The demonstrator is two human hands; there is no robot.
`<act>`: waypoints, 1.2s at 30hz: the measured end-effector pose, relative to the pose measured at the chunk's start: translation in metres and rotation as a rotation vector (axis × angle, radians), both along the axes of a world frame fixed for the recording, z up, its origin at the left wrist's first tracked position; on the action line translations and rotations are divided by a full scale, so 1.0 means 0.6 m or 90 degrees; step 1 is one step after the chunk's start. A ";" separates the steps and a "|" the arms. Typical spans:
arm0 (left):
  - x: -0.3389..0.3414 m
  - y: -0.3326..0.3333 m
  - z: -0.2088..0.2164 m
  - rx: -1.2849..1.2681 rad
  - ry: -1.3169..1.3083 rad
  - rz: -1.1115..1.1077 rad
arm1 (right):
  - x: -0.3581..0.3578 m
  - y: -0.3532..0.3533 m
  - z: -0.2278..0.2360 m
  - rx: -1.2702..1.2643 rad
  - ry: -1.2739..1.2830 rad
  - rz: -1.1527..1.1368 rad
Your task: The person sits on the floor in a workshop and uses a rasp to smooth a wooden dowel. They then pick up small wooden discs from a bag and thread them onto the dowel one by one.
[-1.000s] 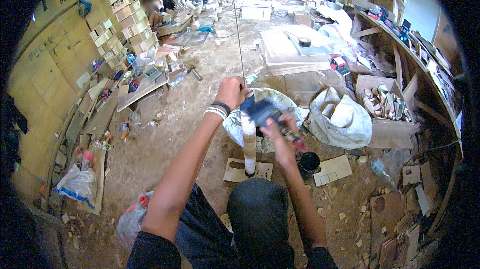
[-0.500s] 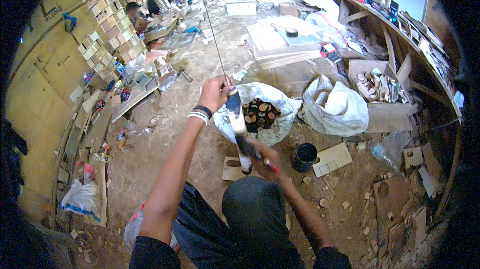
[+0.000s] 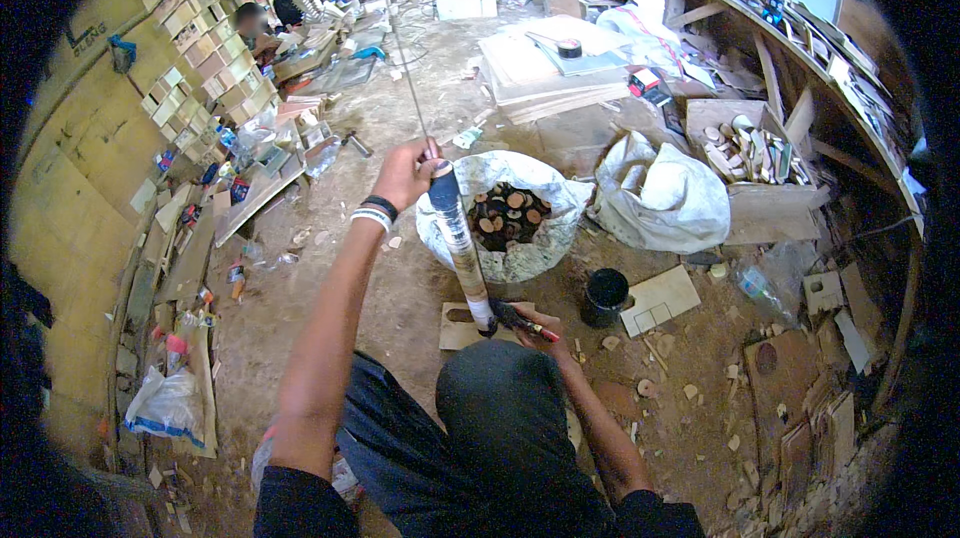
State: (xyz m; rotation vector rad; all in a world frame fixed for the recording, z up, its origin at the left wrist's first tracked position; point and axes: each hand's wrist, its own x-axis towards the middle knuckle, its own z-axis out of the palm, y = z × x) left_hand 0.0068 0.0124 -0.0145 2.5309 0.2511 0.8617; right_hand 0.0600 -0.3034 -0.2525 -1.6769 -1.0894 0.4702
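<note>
My left hand [image 3: 405, 173] is closed around a thin rod [image 3: 408, 73] at the upper end of a long cylinder [image 3: 462, 243]. The cylinder slants toward my lap; it is dark at the top, with white and brownish stretches marked by dark streaks below. My right hand [image 3: 541, 330] grips a paintbrush [image 3: 532, 324] with a red and black handle, its dark bristles against the cylinder's lower end. Just beyond the cylinder is an open white sack [image 3: 560, 238] of round wooden discs [image 3: 515, 200] with dark edges. A black bucket [image 3: 606, 296] stands right of the brush.
A board with an oval hole [image 3: 455, 336] lies beneath the cylinder, and a pale board [image 3: 662, 300] beside the bucket. Farther right are a second white sack [image 3: 665, 203] and a box of wood offcuts [image 3: 755, 208]. Stacked wooden boxes [image 3: 210, 33] rise at left; a person [image 3: 250, 23] sits behind.
My right hand has drawn the brush down from the cylinder's middle to its lower end. The streaked pattern on the cylinder differs. My left hand still holds the rod; the view has shifted slightly.
</note>
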 end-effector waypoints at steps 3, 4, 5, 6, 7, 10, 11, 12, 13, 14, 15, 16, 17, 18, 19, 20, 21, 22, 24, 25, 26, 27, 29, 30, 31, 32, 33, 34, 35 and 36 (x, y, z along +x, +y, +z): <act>-0.003 0.020 -0.006 -0.033 0.083 0.024 | 0.049 -0.033 -0.040 0.128 -0.080 -0.063; -0.005 0.024 -0.007 -0.038 0.068 -0.001 | 0.070 -0.041 -0.042 0.270 -0.104 -0.078; -0.007 0.027 -0.008 -0.067 0.096 0.027 | 0.098 -0.055 -0.039 0.225 -0.068 -0.131; -0.008 0.026 -0.009 -0.049 0.065 -0.005 | 0.130 -0.065 -0.031 0.236 -0.024 -0.172; -0.010 0.024 -0.008 -0.040 0.047 -0.013 | 0.166 -0.074 -0.020 0.113 0.002 -0.240; -0.014 0.014 -0.001 0.024 0.059 0.030 | 0.243 -0.089 0.007 -0.054 -0.168 -0.400; -0.012 0.009 0.002 0.053 0.073 0.054 | 0.257 -0.094 0.009 -0.082 -0.214 -0.393; -0.010 0.006 0.004 0.043 0.019 0.017 | 0.272 -0.096 0.010 -0.084 -0.290 -0.390; -0.007 0.003 0.007 0.033 0.034 0.037 | 0.280 -0.099 0.007 -0.085 -0.365 -0.386; -0.004 0.002 0.009 0.023 0.049 0.061 | 0.286 -0.096 0.000 -0.068 -0.351 -0.379; -0.002 0.001 0.011 0.011 0.064 0.087 | 0.290 -0.095 -0.008 -0.122 -0.328 -0.375; 0.001 0.001 0.012 0.019 0.072 0.110 | 0.293 -0.093 -0.019 -0.179 -0.300 -0.361; 0.002 0.003 0.014 0.032 0.086 0.122 | 0.295 -0.091 -0.030 -0.272 -0.264 -0.358; 0.003 0.005 0.016 0.035 0.097 0.142 | 0.298 -0.087 -0.041 -0.295 -0.275 -0.358; 0.004 0.007 0.017 0.034 0.117 0.168 | 0.300 -0.084 -0.051 -0.297 -0.280 -0.335; 0.003 0.009 0.018 0.061 0.113 0.171 | 0.302 -0.083 -0.059 -0.299 -0.290 -0.323; 0.003 0.010 0.019 0.084 0.117 0.182 | 0.305 -0.082 -0.064 -0.330 -0.293 -0.321; 0.001 0.010 0.019 0.104 0.133 0.198 | 0.305 -0.082 -0.066 -0.274 -0.320 -0.330; -0.002 0.008 0.017 0.092 0.109 0.213 | 0.306 -0.084 -0.057 -0.257 -0.327 -0.358; -0.004 0.006 0.016 0.083 0.108 0.227 | 0.303 -0.084 -0.046 -0.208 -0.332 -0.362; -0.006 0.003 0.013 0.073 0.090 0.234 | 0.305 -0.090 -0.027 -0.206 -0.310 -0.356; -0.008 0.000 0.011 0.068 0.065 0.230 | 0.305 -0.093 -0.003 -0.203 -0.298 -0.360; -0.011 -0.005 0.003 0.047 0.033 0.232 | 0.301 -0.094 0.055 -0.129 -0.378 -0.330; -0.011 -0.005 0.002 0.023 0.044 0.229 | 0.301 -0.100 0.092 -0.146 -0.401 -0.342; -0.011 -0.004 -0.001 0.035 0.031 0.225 | 0.298 -0.106 0.130 -0.172 -0.424 -0.361; -0.010 -0.002 -0.003 0.045 0.023 0.225 | 0.293 -0.110 0.166 -0.132 -0.386 -0.368; -0.009 0.002 -0.004 0.054 0.020 0.230 | 0.288 -0.113 0.199 -0.102 -0.348 -0.379; -0.008 0.006 -0.007 0.079 0.029 0.235 | 0.289 -0.118 0.232 -0.156 -0.309 -0.382; -0.008 0.010 -0.010 0.078 0.026 0.227 | 0.283 -0.120 0.252 -0.090 -0.327 -0.393; -0.006 0.016 -0.012 0.079 0.025 0.222 | 0.277 -0.122 0.261 -0.020 -0.328 -0.395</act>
